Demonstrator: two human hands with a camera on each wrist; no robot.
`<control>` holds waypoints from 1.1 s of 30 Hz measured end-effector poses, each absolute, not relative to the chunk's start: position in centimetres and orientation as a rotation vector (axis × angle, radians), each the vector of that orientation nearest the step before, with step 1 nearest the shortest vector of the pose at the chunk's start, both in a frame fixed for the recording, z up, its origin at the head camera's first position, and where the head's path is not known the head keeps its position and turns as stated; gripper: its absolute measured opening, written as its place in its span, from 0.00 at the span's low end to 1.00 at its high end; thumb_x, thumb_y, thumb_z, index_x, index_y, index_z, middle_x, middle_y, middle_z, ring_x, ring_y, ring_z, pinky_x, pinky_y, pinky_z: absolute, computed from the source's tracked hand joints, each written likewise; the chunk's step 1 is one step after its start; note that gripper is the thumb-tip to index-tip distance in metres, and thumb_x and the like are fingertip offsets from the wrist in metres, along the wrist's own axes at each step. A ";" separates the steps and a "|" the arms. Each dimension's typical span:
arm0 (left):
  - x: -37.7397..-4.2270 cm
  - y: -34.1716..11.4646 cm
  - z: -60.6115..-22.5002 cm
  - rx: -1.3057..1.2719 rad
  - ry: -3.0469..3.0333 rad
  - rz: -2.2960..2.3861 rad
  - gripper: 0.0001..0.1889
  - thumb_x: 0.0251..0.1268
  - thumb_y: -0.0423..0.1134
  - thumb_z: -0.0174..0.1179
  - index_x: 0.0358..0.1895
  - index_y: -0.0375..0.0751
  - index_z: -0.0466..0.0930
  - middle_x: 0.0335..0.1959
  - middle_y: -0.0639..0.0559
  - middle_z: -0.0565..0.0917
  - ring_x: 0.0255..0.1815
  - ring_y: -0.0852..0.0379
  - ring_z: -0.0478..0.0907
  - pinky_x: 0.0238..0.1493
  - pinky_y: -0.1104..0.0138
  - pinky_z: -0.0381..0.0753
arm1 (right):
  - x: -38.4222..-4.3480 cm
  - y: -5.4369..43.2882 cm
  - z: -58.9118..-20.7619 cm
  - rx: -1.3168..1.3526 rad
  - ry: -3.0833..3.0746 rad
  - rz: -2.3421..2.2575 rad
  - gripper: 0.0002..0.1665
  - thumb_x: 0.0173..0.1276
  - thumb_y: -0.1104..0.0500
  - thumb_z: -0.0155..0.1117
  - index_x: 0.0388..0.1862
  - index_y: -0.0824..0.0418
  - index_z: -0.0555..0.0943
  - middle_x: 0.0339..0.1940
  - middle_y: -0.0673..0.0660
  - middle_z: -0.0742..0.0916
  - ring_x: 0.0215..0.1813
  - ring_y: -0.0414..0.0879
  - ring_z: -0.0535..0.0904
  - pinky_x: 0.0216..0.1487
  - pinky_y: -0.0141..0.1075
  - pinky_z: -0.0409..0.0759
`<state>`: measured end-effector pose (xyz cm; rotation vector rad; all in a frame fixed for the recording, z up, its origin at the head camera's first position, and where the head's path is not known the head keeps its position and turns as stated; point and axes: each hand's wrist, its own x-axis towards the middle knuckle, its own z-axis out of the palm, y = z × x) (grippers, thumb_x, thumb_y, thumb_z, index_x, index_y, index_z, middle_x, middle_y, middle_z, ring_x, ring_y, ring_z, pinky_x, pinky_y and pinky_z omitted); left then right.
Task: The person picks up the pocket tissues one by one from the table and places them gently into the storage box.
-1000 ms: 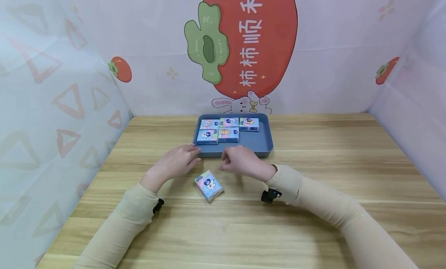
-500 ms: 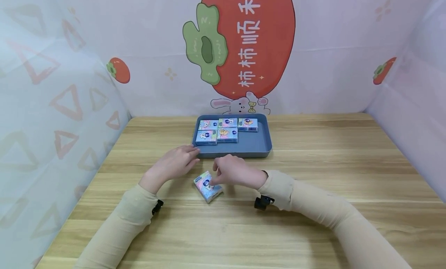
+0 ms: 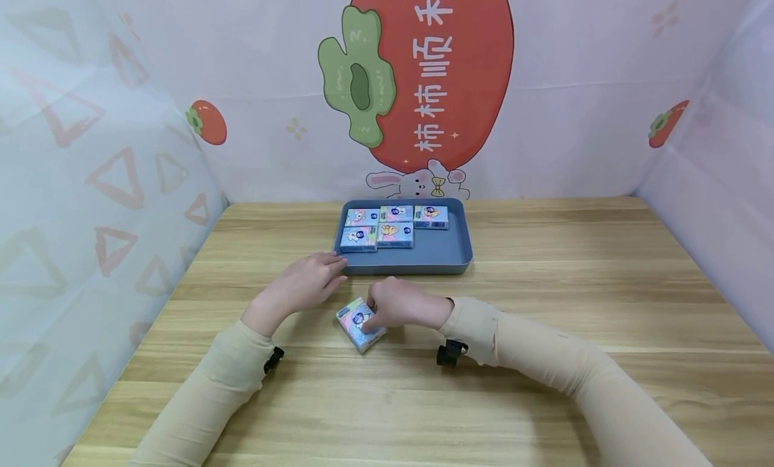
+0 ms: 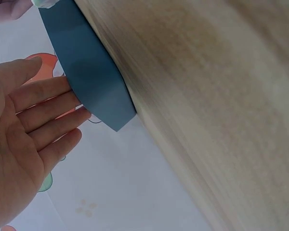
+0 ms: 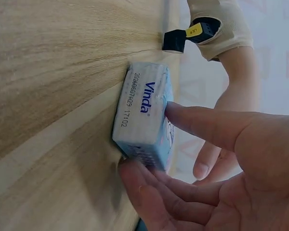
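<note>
A small blue tissue pack [image 3: 355, 320] with a cartoon print lies askew on the table, in front of a blue-grey tray [image 3: 435, 255]. My right hand [image 3: 402, 302] pinches it at the right side. In the right wrist view the thumb presses the pack's printed face and the index finger sits at its lower edge; "Vinda" shows on the pack's end [image 5: 143, 103]. My left hand [image 3: 305, 279] keeps its straight fingers on the tray's near left corner, and the left wrist view has those fingertips against the tray wall [image 4: 94, 72].
Inside the tray, several similar tissue packs [image 3: 396, 234] lie flat in two rows, filling the left and back; bare tray floor shows at the front right. The wooden table [image 3: 544, 252] meets a printed cloth backdrop [image 3: 266, 151] behind and at both sides.
My right hand has come back from the tray's front edge, toward me and slightly left, and taken hold of the loose tissue pack. The left hand stays at the tray corner.
</note>
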<state>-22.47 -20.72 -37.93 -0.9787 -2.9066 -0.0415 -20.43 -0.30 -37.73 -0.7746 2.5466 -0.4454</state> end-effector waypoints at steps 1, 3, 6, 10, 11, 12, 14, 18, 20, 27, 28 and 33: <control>-22.5 -20.7 -37.9 -0.979 -2.908 -0.042 0.21 0.70 0.44 0.54 0.59 0.33 0.76 0.58 0.37 0.78 0.61 0.41 0.75 0.62 0.51 0.75 | -20.5 -0.3 -37.8 -0.768 2.542 -0.443 0.25 0.54 0.43 0.73 0.44 0.59 0.83 0.33 0.47 0.85 0.31 0.38 0.76 0.30 0.28 0.76; -22.5 -20.7 -37.9 -0.975 -2.912 -0.050 0.21 0.70 0.44 0.54 0.59 0.33 0.76 0.58 0.37 0.78 0.61 0.41 0.74 0.63 0.51 0.74 | -20.6 -0.4 -37.9 -0.754 2.534 -0.437 0.26 0.54 0.43 0.72 0.45 0.59 0.83 0.35 0.48 0.85 0.32 0.38 0.76 0.32 0.29 0.77; -22.4 -20.8 -37.9 -0.975 -2.913 -0.060 0.21 0.70 0.43 0.54 0.59 0.33 0.76 0.58 0.36 0.78 0.61 0.41 0.74 0.63 0.51 0.74 | -20.7 -0.4 -37.9 -0.734 2.522 -0.436 0.27 0.55 0.43 0.72 0.46 0.60 0.83 0.36 0.49 0.85 0.33 0.38 0.77 0.33 0.29 0.77; -22.4 -20.8 -38.0 -0.979 -2.911 -0.069 0.21 0.70 0.43 0.54 0.59 0.32 0.76 0.58 0.36 0.78 0.61 0.41 0.74 0.63 0.51 0.74 | -20.8 -0.5 -38.0 -0.727 2.505 -0.433 0.24 0.56 0.45 0.72 0.44 0.60 0.83 0.32 0.48 0.84 0.31 0.39 0.76 0.31 0.29 0.76; -22.4 -20.8 -38.0 -0.978 -2.911 -0.066 0.21 0.70 0.43 0.54 0.59 0.32 0.76 0.58 0.36 0.78 0.61 0.41 0.74 0.63 0.51 0.74 | -20.8 -0.5 -38.0 -0.730 2.500 -0.434 0.24 0.56 0.45 0.72 0.43 0.60 0.83 0.31 0.48 0.83 0.30 0.39 0.75 0.30 0.29 0.75; -22.4 -20.8 -38.0 -0.979 -2.912 -0.064 0.21 0.70 0.43 0.54 0.59 0.32 0.76 0.58 0.36 0.78 0.61 0.41 0.74 0.63 0.51 0.74 | -20.7 -0.6 -38.0 -0.735 2.496 -0.434 0.23 0.56 0.46 0.72 0.42 0.61 0.83 0.30 0.48 0.83 0.29 0.39 0.75 0.29 0.29 0.75; -22.4 -20.8 -38.0 -0.976 -2.915 -0.059 0.21 0.70 0.44 0.53 0.59 0.33 0.76 0.58 0.36 0.78 0.61 0.41 0.74 0.63 0.51 0.74 | -20.7 -0.6 -38.0 -0.747 2.490 -0.431 0.22 0.57 0.46 0.71 0.42 0.61 0.83 0.29 0.48 0.83 0.29 0.39 0.75 0.28 0.28 0.74; -22.4 -20.8 -38.0 -0.978 -2.916 -0.066 0.21 0.70 0.44 0.53 0.59 0.32 0.76 0.58 0.36 0.78 0.61 0.41 0.74 0.63 0.51 0.74 | -20.7 -0.7 -38.0 -0.771 2.485 -0.426 0.22 0.57 0.47 0.71 0.42 0.62 0.83 0.29 0.49 0.82 0.29 0.40 0.75 0.28 0.28 0.74; -22.3 -20.8 -38.0 -0.979 -2.913 -0.072 0.21 0.70 0.44 0.54 0.59 0.32 0.76 0.58 0.36 0.78 0.61 0.41 0.74 0.63 0.51 0.74 | -20.7 -0.7 -37.9 -0.773 2.484 -0.423 0.23 0.57 0.47 0.71 0.44 0.63 0.83 0.30 0.49 0.82 0.30 0.40 0.75 0.30 0.28 0.75; -22.4 -20.8 -37.9 -0.983 -2.905 -0.068 0.21 0.70 0.44 0.54 0.59 0.32 0.76 0.57 0.36 0.78 0.61 0.41 0.74 0.63 0.51 0.74 | -20.7 -0.9 -37.8 -0.778 2.472 -0.398 0.25 0.58 0.49 0.71 0.48 0.64 0.82 0.35 0.51 0.84 0.33 0.40 0.75 0.33 0.29 0.76; -22.4 -20.8 -37.9 -0.983 -2.904 -0.069 0.21 0.70 0.43 0.54 0.59 0.32 0.76 0.57 0.36 0.78 0.61 0.41 0.74 0.63 0.51 0.74 | -20.7 -0.9 -37.8 -0.779 2.469 -0.397 0.24 0.58 0.49 0.71 0.47 0.64 0.82 0.34 0.51 0.84 0.33 0.40 0.75 0.33 0.29 0.75; -22.4 -20.8 -38.0 -0.988 -2.900 -0.073 0.21 0.70 0.43 0.54 0.59 0.32 0.76 0.57 0.36 0.78 0.61 0.41 0.74 0.63 0.51 0.74 | -20.7 -0.9 -37.9 -0.768 2.452 -0.406 0.22 0.59 0.49 0.70 0.45 0.64 0.81 0.32 0.50 0.82 0.32 0.41 0.73 0.32 0.29 0.73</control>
